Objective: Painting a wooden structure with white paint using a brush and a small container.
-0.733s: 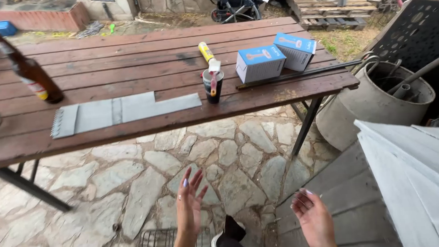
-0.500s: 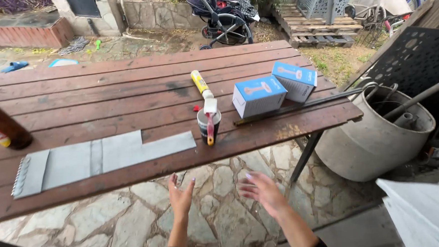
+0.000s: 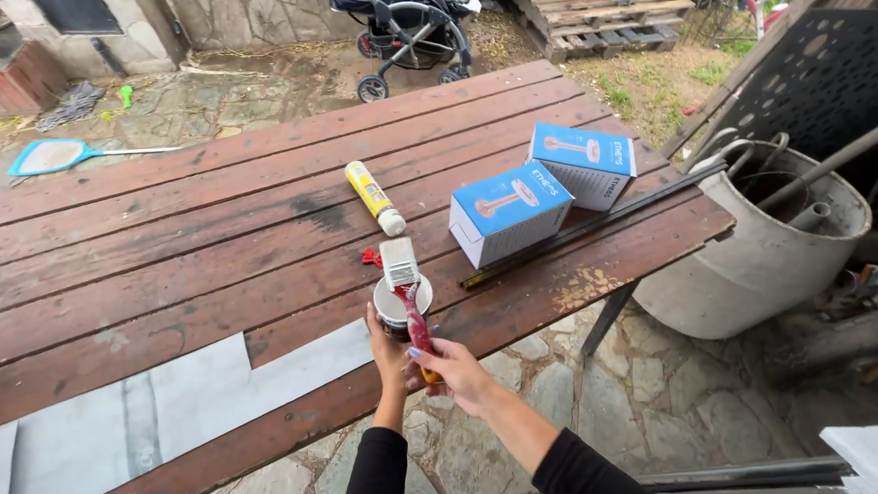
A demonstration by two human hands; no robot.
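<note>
A small round tin [image 3: 402,301] with a pale top stands near the front edge of a dark wooden slatted table [image 3: 209,249]. A paintbrush [image 3: 405,284] with a red handle and pale bristles lies across the tin. My left hand [image 3: 386,348] holds the tin's near side. My right hand [image 3: 457,370] grips the end of the brush handle. Both sleeves are black.
Two blue and white boxes [image 3: 541,189] sit on the table's right part beside a long dark bar [image 3: 598,224]. A yellow tube [image 3: 373,196] lies behind the tin. Grey sheets [image 3: 167,412] lie at the front left. A big grey bucket [image 3: 769,240] with tools stands right of the table.
Both hands rose from below the table edge to the tin. The left hand took hold of the tin and the right hand closed on the brush handle. The view moved closer.
</note>
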